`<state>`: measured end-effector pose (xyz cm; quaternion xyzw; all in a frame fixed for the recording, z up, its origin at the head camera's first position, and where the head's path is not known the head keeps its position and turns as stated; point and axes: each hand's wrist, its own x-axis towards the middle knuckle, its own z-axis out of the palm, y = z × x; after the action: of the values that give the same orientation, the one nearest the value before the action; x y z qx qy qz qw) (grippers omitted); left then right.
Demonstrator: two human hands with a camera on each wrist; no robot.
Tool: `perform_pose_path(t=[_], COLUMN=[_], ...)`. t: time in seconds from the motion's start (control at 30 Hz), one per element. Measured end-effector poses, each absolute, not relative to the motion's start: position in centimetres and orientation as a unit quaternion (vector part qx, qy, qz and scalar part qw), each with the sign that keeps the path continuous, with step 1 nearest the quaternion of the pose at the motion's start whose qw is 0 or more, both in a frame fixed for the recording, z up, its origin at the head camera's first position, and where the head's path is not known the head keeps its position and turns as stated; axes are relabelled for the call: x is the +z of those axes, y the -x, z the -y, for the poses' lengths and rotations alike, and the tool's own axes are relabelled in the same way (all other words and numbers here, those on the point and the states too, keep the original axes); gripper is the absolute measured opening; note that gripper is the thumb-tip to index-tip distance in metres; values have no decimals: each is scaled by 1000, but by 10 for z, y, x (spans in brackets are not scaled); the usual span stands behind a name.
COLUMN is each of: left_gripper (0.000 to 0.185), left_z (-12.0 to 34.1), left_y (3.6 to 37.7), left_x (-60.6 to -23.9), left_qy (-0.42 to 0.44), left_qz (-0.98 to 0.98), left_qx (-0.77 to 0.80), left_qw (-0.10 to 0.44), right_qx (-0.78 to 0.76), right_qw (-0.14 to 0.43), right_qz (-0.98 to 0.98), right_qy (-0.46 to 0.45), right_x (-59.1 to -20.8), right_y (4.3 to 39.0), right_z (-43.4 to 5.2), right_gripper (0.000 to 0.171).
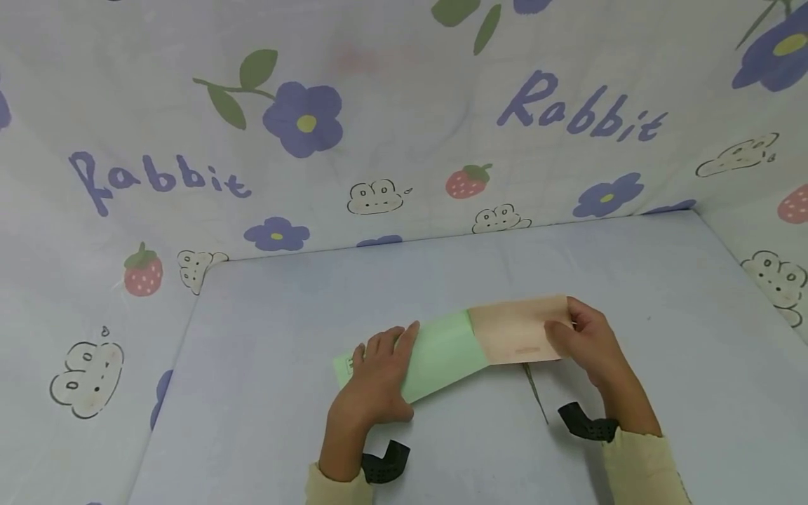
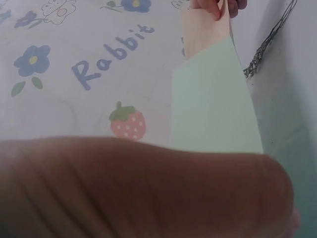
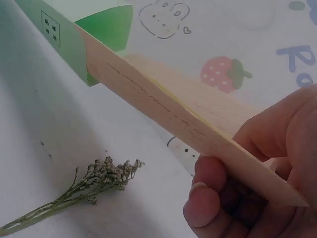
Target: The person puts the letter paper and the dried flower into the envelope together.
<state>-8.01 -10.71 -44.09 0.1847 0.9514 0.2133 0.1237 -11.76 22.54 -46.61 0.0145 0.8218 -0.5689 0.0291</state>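
A pale green envelope (image 1: 445, 354) lies on the table, with a peach lined sheet (image 1: 511, 333) sticking out of its right end. My left hand (image 1: 385, 365) rests flat on the envelope's left part, fingers straight. My right hand (image 1: 564, 330) pinches the peach sheet at its right end, thumb on top. In the right wrist view the sheet (image 3: 163, 99) runs from my fingers (image 3: 218, 193) into the envelope (image 3: 106, 25), lifted off the table. In the left wrist view my hand (image 2: 138, 193) fills the bottom, beyond it the envelope (image 2: 213, 109).
A dried flower sprig (image 1: 535, 393) lies on the table just below the sheet, also in the right wrist view (image 3: 94, 183). Printed cloth with flowers, strawberries and "Rabbit" lettering (image 1: 581, 112) walls the back and sides. Black wrist straps (image 1: 587, 424) show near my sleeves.
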Motion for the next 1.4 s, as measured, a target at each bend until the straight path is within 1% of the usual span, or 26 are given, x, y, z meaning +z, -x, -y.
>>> perform_pose_path(t=[0.2,0.5,0.6,0.73,0.93,1.1,1.4], left_gripper=[114,112,109,103,104,105,105], left_z=[104,101,101,102,101,101,100], left_y=[81,81,81,82,83,83,85], left_x=[-442,-442,-442,-442,-444,-448,-454], left_qy=[-184,-179,-180,-182,-182,-180,-186], left_qz=[-953,-953,-951,-950,-947,-946,-947], left_qx=[210,208,214,219,229,228,222], left_qw=[121,129,130,126,130,141,138], right_qx=[-571,-569,-571,-587,-602,-601,-606], right_qw=[51,49,51,36,10,9,11], right_qz=[-820,-821,-819,-808,-798,-799,-795], right_qy=[3,-17,-18,-11,-11,-17,-19], right_x=[-465,-465,-466,-468,-470,-468,-464], right_y=[118,118,118,119,121,121,119], right_z=[-224,-218,-219,-219,-218,-216,-216], right_gripper=[40,44,44,42,40,40,39])
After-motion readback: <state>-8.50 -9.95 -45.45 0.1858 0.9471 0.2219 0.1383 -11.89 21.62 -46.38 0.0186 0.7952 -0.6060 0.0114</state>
